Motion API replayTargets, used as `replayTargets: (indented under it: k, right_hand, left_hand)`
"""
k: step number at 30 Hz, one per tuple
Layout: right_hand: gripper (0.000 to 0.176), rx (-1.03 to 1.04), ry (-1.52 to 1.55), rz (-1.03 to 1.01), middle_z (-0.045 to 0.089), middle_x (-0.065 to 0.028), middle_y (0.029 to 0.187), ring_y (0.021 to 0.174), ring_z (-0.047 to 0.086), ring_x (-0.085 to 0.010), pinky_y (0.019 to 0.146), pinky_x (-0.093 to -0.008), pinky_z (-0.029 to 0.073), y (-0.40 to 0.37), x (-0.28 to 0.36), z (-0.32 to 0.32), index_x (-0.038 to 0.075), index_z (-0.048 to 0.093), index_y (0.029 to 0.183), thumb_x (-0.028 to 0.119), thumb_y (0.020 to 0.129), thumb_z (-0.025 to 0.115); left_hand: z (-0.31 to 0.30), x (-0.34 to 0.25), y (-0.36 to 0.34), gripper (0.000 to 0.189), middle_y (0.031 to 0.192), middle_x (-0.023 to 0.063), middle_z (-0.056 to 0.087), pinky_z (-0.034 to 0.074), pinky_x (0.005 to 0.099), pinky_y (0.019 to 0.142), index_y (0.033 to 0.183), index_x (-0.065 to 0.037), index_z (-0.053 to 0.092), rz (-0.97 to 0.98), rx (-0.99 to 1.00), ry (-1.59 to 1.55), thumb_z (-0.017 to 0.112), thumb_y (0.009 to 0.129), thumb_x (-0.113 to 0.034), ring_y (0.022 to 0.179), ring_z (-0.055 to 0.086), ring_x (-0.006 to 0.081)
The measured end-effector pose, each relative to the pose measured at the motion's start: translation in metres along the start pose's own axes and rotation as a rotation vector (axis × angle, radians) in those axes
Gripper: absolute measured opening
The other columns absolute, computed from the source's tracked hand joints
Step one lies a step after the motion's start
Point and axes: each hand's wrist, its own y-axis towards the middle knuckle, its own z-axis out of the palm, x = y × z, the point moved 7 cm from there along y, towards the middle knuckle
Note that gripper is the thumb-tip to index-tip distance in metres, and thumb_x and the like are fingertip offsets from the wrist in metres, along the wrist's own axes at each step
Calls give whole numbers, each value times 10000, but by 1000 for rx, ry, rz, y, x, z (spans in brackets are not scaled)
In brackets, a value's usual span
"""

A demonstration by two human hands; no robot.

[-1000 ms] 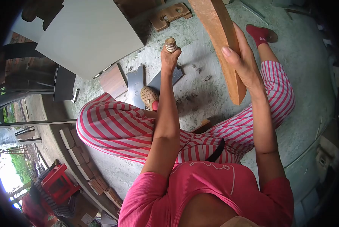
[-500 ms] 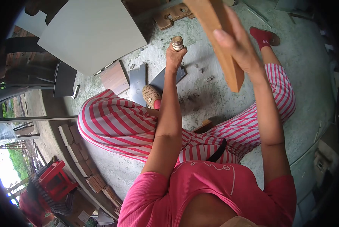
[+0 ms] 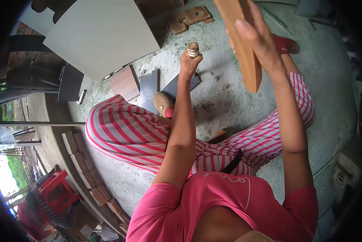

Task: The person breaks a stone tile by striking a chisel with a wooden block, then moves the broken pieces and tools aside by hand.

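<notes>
My left hand [image 3: 190, 63] is closed around a round handle [image 3: 193, 49] with pale bands and a worn wooden end; the rest of that tool is hidden beneath the fist. On the right, my right hand [image 3: 257, 42] grips a long, thick wooden piece [image 3: 245, 60], held up above the floor with its upper end out of view. Two dark flat boards, one grey [image 3: 148, 86] and one darker [image 3: 183, 85], lie on the floor near my shoe [image 3: 162, 101].
A large pale panel [image 3: 102, 36] and a wood-grain board [image 3: 124, 83] are at the upper left. A notched wooden piece [image 3: 190, 18] lies at the top. Bricks [image 3: 81, 161] line the left edge near a red plastic stool [image 3: 59, 191]. Debris lies on the concrete floor [image 3: 237, 109].
The wooden piece and my right hand have shifted slightly, and the wood stands a little more upright. My left hand keeps its hold on the handle. The view has shifted slightly.
</notes>
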Motion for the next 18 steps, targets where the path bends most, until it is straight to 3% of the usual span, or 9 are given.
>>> replayTargets:
  k: [1, 3, 7, 11, 15, 17, 18]
  right_hand:
    - [898, 20, -23, 13, 441, -223, 1253, 1175, 440, -283, 908, -417, 412, -7, -17, 7, 55, 220, 1410, 558, 746, 555]
    - [878, 220, -320, 285, 430, -229, 1273, 1187, 430, -312, 941, -432, 381, -30, -99, 27, 42, 250, 1397, 552, 752, 556]
    - [879, 332, -284, 339, 461, -228, 1254, 1172, 456, -320, 959, -379, 377, -45, -115, 36, 16, 335, 1342, 592, 725, 580]
    - [837, 34, -75, 122, 485, -193, 1200, 1127, 475, -279, 935, -366, 379, -20, -30, 7, 12, 344, 1330, 573, 748, 564]
    - [827, -88, 22, -113, 488, -182, 1182, 1110, 473, -261, 920, -364, 383, -9, 1, -2, 10, 343, 1326, 565, 755, 564]
    - [884, -103, -23, 19, 482, -206, 1208, 1148, 464, -287, 945, -372, 382, -17, -40, 9, 11, 306, 1342, 567, 721, 602]
    - [904, -28, -185, 147, 484, -233, 1234, 1173, 470, -309, 963, -375, 382, -25, -79, 18, 18, 291, 1351, 573, 710, 605]
  left_hand:
    - [2, 0, 0, 198, 717, -12, 543, 435, 257, 607, 872, -26, 551, -12, 13, -1, 623, 688, -43, 633, 485, 95]
    - [8, -9, -2, 218, 727, -13, 550, 436, 255, 607, 897, -25, 562, 41, 34, -66, 621, 687, -36, 637, 489, 94]
    - [13, -14, -4, 281, 744, -12, 568, 438, 244, 606, 962, -24, 585, 91, 1, -232, 618, 683, -20, 646, 499, 88]
    - [5, 0, -2, 172, 706, -28, 529, 431, 252, 598, 813, -42, 519, -17, 10, -11, 627, 680, -41, 621, 474, 85]
    - [2, -2, 0, 168, 684, -33, 517, 429, 254, 597, 812, -44, 518, 4, 19, -25, 629, 685, -44, 610, 464, 87]
    - [1, 1, 0, 182, 711, -22, 548, 441, 257, 616, 848, -37, 542, 6, 14, -6, 631, 689, -47, 635, 489, 91]
    - [2, -5, -2, 182, 711, -22, 548, 441, 257, 616, 848, -37, 542, 7, 11, -6, 631, 689, -47, 635, 489, 91]
